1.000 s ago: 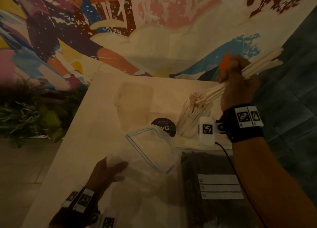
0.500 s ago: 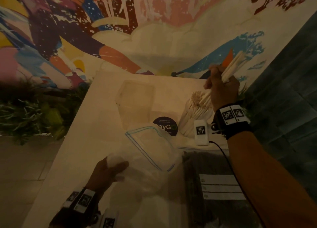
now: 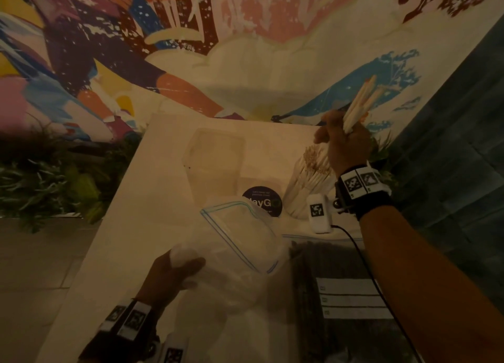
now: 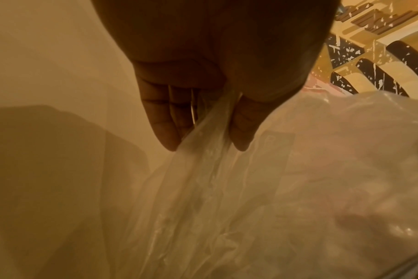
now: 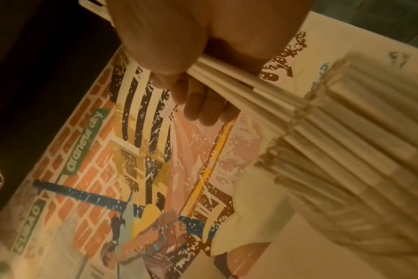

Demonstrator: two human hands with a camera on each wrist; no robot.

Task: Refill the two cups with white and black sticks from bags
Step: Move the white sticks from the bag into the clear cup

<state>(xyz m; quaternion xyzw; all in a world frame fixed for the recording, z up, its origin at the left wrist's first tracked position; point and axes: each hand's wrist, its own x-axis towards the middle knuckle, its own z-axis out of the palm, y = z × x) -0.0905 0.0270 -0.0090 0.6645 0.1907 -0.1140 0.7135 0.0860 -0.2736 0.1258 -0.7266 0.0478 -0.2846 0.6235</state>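
Observation:
My right hand (image 3: 345, 139) grips a small bundle of white sticks (image 3: 358, 105), tilted steeply, their lower ends down among the white sticks that fill a clear cup (image 3: 308, 182) at the table's far right. In the right wrist view the held sticks (image 5: 229, 79) run from my fingers (image 5: 203, 105) into the cup's packed sticks (image 5: 346, 141). My left hand (image 3: 174, 275) pinches the crumpled clear zip bag (image 3: 240, 251) near the front of the table; thumb and fingers (image 4: 165, 130) clamp a fold of its plastic (image 4: 208, 151). A second clear cup (image 3: 215, 158) stands at the back, looking empty.
A zip bag of black sticks (image 3: 341, 294) with a white label lies at the front right. A round dark sticker (image 3: 261, 203) sits on the white table (image 3: 131, 226). Plants (image 3: 46, 182) and a painted wall lie beyond the table's left and far edges.
My right hand has swung the held white sticks from nearly flat to steeply upright and moved left over the cup. The left hand and its bag have stayed put.

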